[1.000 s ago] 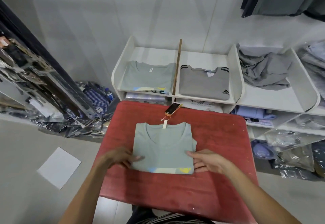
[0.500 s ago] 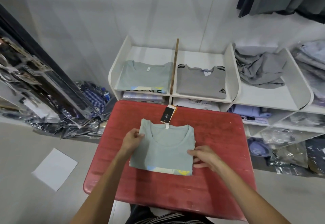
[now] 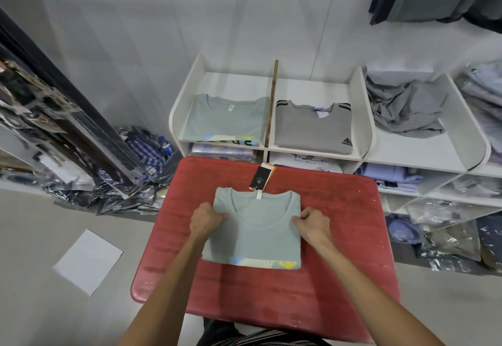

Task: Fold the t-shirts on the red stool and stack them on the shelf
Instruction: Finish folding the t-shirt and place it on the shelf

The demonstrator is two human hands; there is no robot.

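1. Head view, centre of the frame: a folded pale-green cotton t-shirt (image 3: 255, 231) lies flat on the red square-topped stool (image 3: 350, 239), neckline toward the top of the frame, a black hang tag (image 3: 261, 180) trailing off its collar onto the stool
2. Head view, either side of the shirt: the left hand (image 3: 205, 219) has its fingers curled onto the shirt's left edge near the shoulder, and the right hand (image 3: 312, 222) pinches the right edge at the same height; both grip cloth
3. Head view, upper middle: the white wooden shelf (image 3: 362, 117) stands just behind the stool; its left compartment holds a matching folded green t-shirt (image 3: 226, 120), the next a folded grey striped-shoulder t-shirt (image 3: 312, 131), the third a crumpled grey garment (image 3: 404, 109)
4. Risk, as I judge it: lifting by the upper edges alone could let the lower folds drop open, and the loose tag might snag on the shelf's front edge
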